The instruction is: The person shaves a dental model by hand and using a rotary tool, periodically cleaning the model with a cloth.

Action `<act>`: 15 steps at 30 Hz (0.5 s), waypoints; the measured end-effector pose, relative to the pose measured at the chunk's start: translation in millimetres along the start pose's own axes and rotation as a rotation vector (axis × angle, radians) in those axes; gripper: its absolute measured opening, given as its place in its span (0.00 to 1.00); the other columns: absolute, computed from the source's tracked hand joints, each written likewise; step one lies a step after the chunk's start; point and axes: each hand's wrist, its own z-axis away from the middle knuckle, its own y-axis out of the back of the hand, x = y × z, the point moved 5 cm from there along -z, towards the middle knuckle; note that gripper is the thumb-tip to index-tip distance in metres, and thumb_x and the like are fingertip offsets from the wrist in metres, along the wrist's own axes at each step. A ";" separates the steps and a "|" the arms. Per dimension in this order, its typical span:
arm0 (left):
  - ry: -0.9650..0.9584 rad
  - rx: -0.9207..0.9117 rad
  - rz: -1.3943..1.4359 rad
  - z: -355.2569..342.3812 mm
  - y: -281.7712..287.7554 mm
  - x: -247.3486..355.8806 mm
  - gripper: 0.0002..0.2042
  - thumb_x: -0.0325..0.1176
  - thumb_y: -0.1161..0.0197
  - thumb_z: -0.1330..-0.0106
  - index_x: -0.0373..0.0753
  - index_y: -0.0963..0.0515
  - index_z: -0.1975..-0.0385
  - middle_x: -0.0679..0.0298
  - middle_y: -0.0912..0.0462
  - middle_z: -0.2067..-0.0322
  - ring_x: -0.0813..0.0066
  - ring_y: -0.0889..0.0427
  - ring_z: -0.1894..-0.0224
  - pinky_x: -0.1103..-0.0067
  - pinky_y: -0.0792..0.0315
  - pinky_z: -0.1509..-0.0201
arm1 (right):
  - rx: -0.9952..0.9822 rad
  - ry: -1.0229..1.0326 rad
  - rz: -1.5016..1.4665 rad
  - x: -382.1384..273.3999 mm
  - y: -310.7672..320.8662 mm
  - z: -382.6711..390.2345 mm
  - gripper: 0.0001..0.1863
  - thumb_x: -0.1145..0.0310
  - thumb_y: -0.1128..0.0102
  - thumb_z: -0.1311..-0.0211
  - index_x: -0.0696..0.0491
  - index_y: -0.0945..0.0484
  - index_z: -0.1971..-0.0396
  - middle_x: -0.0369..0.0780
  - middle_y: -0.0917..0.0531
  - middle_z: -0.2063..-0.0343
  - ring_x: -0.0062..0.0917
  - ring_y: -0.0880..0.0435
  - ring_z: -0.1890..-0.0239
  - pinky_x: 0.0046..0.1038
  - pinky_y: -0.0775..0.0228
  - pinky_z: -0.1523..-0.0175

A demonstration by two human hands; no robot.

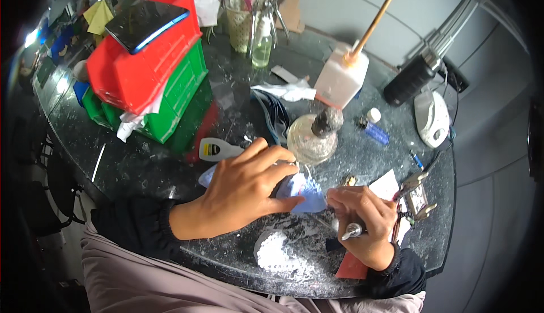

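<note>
My left hand (241, 191) curves over a light blue block (306, 195) with a whitish, partly pink top, gripping it between thumb and fingers. Part of the block is hidden behind those fingers. Close against its right side, my right hand (365, 216) is closed around a slim tool (352, 231) whose rounded silver end sticks out by the palm. The fingers cover most of that tool, so its exact kind does not show. Below the block, a white plaster-like piece (273, 250) lies on the dark worktop (221, 262) amid white powder.
Behind my hands stands a round glass burner (311, 140) with a dark top. Further back are a white square bottle (341, 75) with a wooden stick, and stacked red (133, 69) and green bins (178, 100). A blue lighter (375, 131) and a white device (430, 119) lie right.
</note>
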 end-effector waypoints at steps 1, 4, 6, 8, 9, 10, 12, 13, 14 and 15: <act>0.023 -0.020 -0.021 0.2 -0.8 0.2 0.18 0.42 0.29 0.55 0.37 0.21 0.69 0.66 0.23 0.63 0.69 0.25 0.62 0.75 0.27 0.65 | 0.012 0.008 0.049 -0.5 -0.1 0.5 0.28 0.82 0.35 0.74 0.55 0.23 0.61 0.37 0.19 0.68 0.22 0.20 0.78 0.20 0.28 0.76; 0.045 -0.032 -0.048 3.2 -3.6 0.0 0.19 0.46 0.30 0.55 0.37 0.21 0.71 0.67 0.24 0.62 0.68 0.26 0.59 0.74 0.27 0.67 | 0.019 0.073 0.136 -0.7 -4.5 2.6 0.29 0.81 0.34 0.74 0.55 0.23 0.60 0.37 0.19 0.66 0.22 0.20 0.79 0.20 0.28 0.76; 0.069 -0.111 -0.083 2.9 -9.1 0.5 0.18 0.46 0.30 0.56 0.37 0.21 0.74 0.67 0.24 0.62 0.68 0.27 0.58 0.72 0.28 0.70 | 0.008 0.112 0.234 -0.5 -6.9 5.3 0.27 0.80 0.33 0.72 0.54 0.23 0.60 0.36 0.19 0.66 0.21 0.20 0.79 0.20 0.29 0.77; 0.061 -0.093 -0.071 3.3 -9.4 -0.2 0.17 0.44 0.30 0.56 0.37 0.23 0.75 0.67 0.25 0.65 0.67 0.27 0.59 0.71 0.29 0.72 | 0.049 0.157 0.252 7.8 -13.6 10.2 0.26 0.79 0.33 0.70 0.54 0.22 0.61 0.36 0.19 0.65 0.20 0.21 0.79 0.20 0.31 0.78; 0.073 -0.091 -0.052 4.1 -10.0 -1.6 0.16 0.43 0.30 0.56 0.37 0.24 0.76 0.67 0.26 0.66 0.68 0.28 0.60 0.71 0.30 0.73 | 0.086 0.185 0.257 8.2 -13.7 10.8 0.26 0.78 0.33 0.69 0.54 0.22 0.61 0.36 0.18 0.65 0.20 0.21 0.80 0.19 0.32 0.78; 0.082 -0.090 -0.032 4.5 -11.0 -2.8 0.16 0.42 0.31 0.56 0.38 0.25 0.77 0.67 0.26 0.67 0.68 0.28 0.60 0.70 0.31 0.74 | 0.124 0.213 0.262 8.1 -11.6 10.9 0.25 0.78 0.33 0.68 0.54 0.22 0.61 0.36 0.18 0.65 0.19 0.22 0.80 0.19 0.32 0.78; 0.069 -0.054 -0.017 7.1 -11.8 -5.1 0.15 0.41 0.30 0.57 0.38 0.26 0.77 0.68 0.26 0.69 0.69 0.27 0.62 0.71 0.31 0.75 | 0.128 0.221 0.270 7.7 -9.9 10.2 0.24 0.78 0.32 0.67 0.54 0.22 0.61 0.36 0.18 0.66 0.18 0.22 0.81 0.18 0.34 0.79; 0.059 -0.027 0.000 7.6 -11.3 -4.2 0.15 0.40 0.30 0.58 0.39 0.27 0.77 0.68 0.27 0.70 0.69 0.27 0.64 0.71 0.32 0.75 | 0.118 0.215 0.271 7.9 -9.0 10.9 0.23 0.78 0.32 0.66 0.54 0.21 0.61 0.36 0.18 0.66 0.18 0.22 0.81 0.18 0.34 0.79; 0.054 -0.020 -0.008 7.9 -10.4 -3.0 0.15 0.40 0.30 0.58 0.39 0.27 0.77 0.68 0.27 0.70 0.69 0.27 0.64 0.71 0.32 0.75 | 0.112 0.211 0.270 8.6 -9.4 10.7 0.23 0.78 0.32 0.65 0.54 0.21 0.61 0.36 0.17 0.66 0.18 0.22 0.81 0.17 0.35 0.79; 0.047 -0.010 0.017 8.2 -10.7 -0.7 0.14 0.39 0.31 0.58 0.38 0.28 0.79 0.67 0.27 0.73 0.69 0.27 0.65 0.72 0.31 0.76 | 0.117 0.205 0.266 7.2 -8.0 12.1 0.21 0.78 0.32 0.64 0.54 0.21 0.62 0.37 0.17 0.64 0.17 0.21 0.79 0.17 0.37 0.79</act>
